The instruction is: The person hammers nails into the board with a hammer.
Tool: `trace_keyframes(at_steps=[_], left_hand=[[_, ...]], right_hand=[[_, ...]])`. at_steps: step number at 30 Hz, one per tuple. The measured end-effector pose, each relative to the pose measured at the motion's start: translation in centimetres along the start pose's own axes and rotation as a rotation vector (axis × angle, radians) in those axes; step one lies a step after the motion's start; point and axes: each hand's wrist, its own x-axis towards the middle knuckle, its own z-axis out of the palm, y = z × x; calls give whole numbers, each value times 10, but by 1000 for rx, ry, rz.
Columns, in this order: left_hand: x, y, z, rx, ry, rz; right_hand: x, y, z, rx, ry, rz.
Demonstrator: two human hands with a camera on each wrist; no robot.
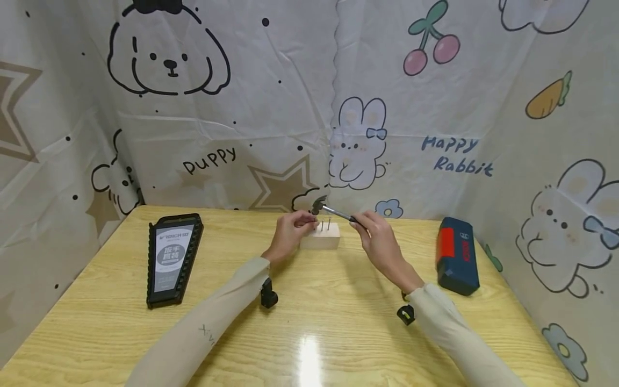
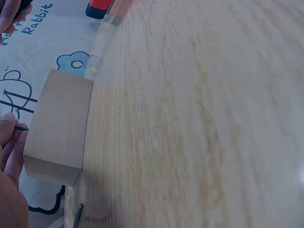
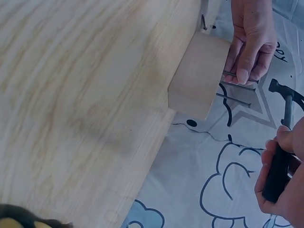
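Note:
A pale wooden block (image 1: 321, 239) sits toward the back of the table. Two nails (image 3: 236, 93) stand upright in its top, side by side. At the block's left end my left hand (image 1: 289, 235) pinches a third nail (image 2: 21, 128) between thumb and fingers, its point at the wood. My right hand (image 1: 383, 246), to the right of the block, grips the black handle (image 3: 277, 176) of a claw hammer. The hammer head (image 1: 318, 205) is raised just above the pinched nail, apart from it.
Another nail (image 2: 78, 215) lies on the table beyond the block's left end. A black wrench-set case (image 1: 170, 260) lies at the left. At the right rests a blue and red Bosch case (image 1: 456, 257). Printed cloth (image 1: 290, 107) hangs behind the table.

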Motion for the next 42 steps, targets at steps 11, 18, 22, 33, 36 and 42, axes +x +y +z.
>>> trace_keyframes(at_steps=[11, 18, 22, 33, 36, 42], left_hand=[[0, -7, 0, -8, 4, 32], [1, -7, 1, -11, -8, 38], [1, -6, 2, -2, -8, 40], [0, -9, 2, 14, 10, 65], [0, -10, 2, 12, 12, 73], [0, -9, 2, -1, 13, 64]], right_hand=[[-5, 3, 3, -48, -31, 27], [-4, 6, 3, -60, -24, 13], [-2, 8, 3, -76, -13, -18], [19, 2, -17, -40, 171, -106], [17, 3, -15, -16, 210, -116], [2, 8, -4, -118, -40, -104]])
